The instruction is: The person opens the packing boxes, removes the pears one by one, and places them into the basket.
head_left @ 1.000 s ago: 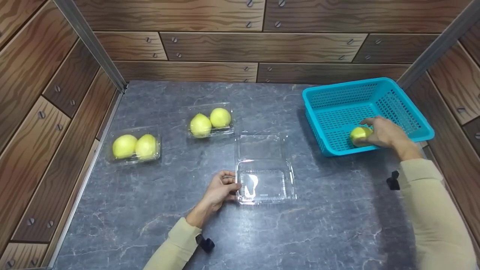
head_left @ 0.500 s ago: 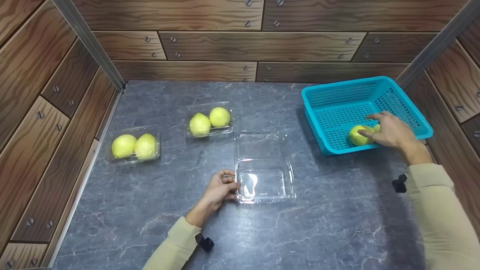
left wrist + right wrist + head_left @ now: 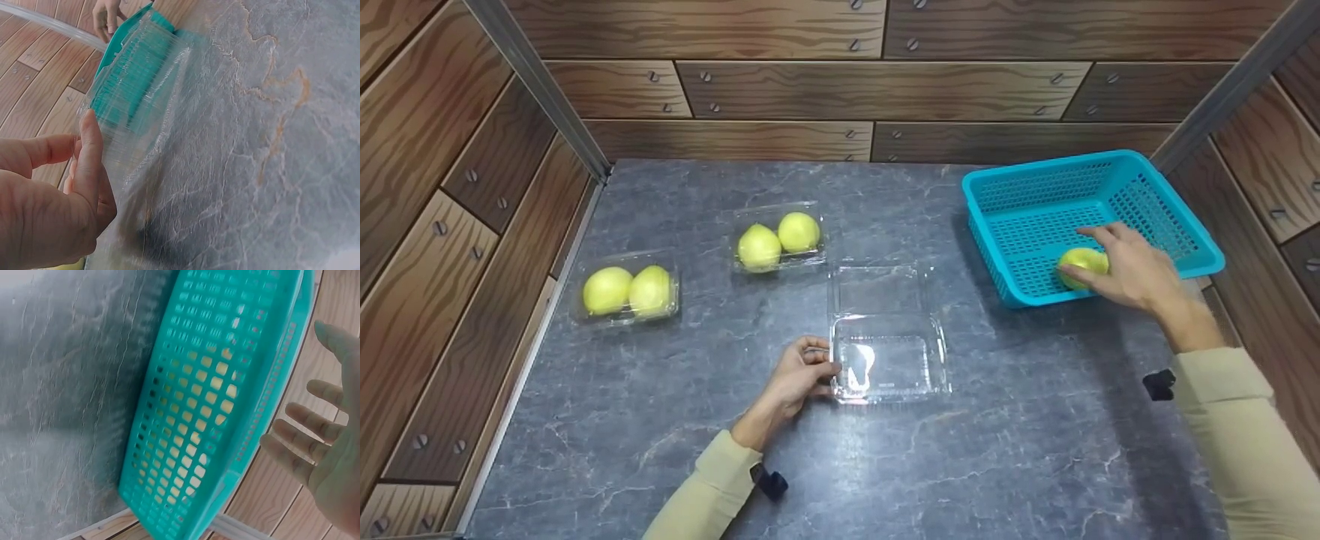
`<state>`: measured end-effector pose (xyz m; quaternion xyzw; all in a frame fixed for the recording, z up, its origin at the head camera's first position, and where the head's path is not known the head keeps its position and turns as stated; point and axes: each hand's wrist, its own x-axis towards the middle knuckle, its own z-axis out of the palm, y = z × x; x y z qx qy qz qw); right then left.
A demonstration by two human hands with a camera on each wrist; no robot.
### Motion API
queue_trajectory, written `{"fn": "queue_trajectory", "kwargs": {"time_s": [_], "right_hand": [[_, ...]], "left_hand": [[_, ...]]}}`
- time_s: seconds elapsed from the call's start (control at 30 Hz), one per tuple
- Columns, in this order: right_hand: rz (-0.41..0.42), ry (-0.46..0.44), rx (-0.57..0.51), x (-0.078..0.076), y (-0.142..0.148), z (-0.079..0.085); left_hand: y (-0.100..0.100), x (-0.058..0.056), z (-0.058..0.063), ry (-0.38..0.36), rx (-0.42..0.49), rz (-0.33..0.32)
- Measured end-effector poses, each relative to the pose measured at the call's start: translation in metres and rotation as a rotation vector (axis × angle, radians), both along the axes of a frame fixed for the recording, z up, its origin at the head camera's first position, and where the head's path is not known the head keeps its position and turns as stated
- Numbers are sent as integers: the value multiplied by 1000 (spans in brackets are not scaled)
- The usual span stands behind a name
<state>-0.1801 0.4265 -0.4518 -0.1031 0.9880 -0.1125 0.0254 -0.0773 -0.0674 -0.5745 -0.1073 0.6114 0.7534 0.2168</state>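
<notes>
My left hand [image 3: 796,379] pinches the left edge of a clear plastic clamshell box [image 3: 885,367], which lies with its lid [image 3: 879,291] folded back on the table. Thumb and fingers meet at the box's rim in the left wrist view. Over the front of a turquoise basket [image 3: 988,247] hovers my right hand [image 3: 1140,266], its fingers spread. Just beside its thumb, inside the basket, is a round yellow-green fruit [image 3: 1081,264], partly hidden by the hand. Yellow shows through the basket's holes [image 3: 194,405] in the right wrist view, where the right hand [image 3: 332,433] holds nothing.
Two closed clear boxes stand on the grey marbled table [image 3: 690,420], one at the left [image 3: 670,311] and one at the back [image 3: 817,253], each with two yellow-green fruits [image 3: 608,291]. Wood-patterned walls [image 3: 780,90] enclose the table at the back and sides.
My right hand has let go of the fruit in the basket, spread its fingers and drawn slightly back to the right. The left hand and the box have stayed in place.
</notes>
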Motion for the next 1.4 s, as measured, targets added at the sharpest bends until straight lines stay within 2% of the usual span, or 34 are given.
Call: {"fn": "queue_trajectory", "kwargs": {"time_s": [0.43, 0.83, 1.07, 1.4], "right_hand": [[62, 131, 8, 23, -35, 4], [161, 255, -35, 40, -69, -13], [208, 256, -103, 53, -92, -25], [257, 276, -52, 69, -118, -39]], "left_hand": [[1, -1, 0, -7, 9, -4], [1, -1, 0, -5, 6, 1], [1, 0, 0, 0, 17, 7], [1, 0, 0, -5, 9, -3]]}}
